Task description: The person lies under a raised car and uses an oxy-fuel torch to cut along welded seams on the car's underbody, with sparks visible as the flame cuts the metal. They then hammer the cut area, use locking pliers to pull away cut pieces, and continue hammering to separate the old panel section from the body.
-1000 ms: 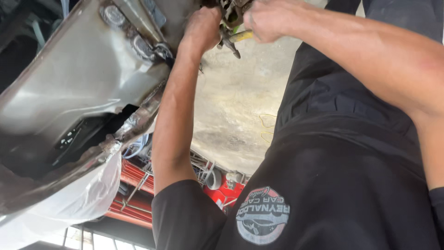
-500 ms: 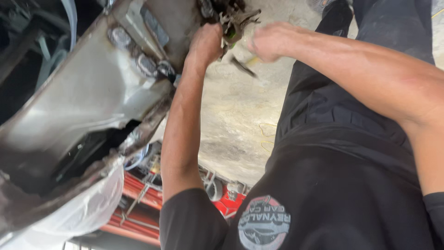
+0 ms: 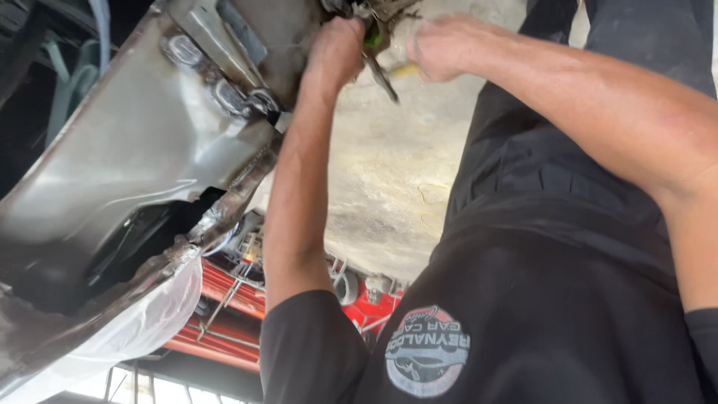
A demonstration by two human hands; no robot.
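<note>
While gripping pliers (image 3: 380, 71), hands, dented grey metal panel (image 3: 127, 150)

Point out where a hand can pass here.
Free: bare concrete floor between the left forearm and the dark trousers. Crowded: the top, where left hand, right hand and a thin tool bunch against the metal panel.

My left hand (image 3: 336, 52) is jammed against the metal panel (image 3: 134, 150) and its bolts (image 3: 224, 93) (no room that side). Right of my right hand (image 3: 441, 49), open air above the concrete floor (image 3: 381, 172).
</note>
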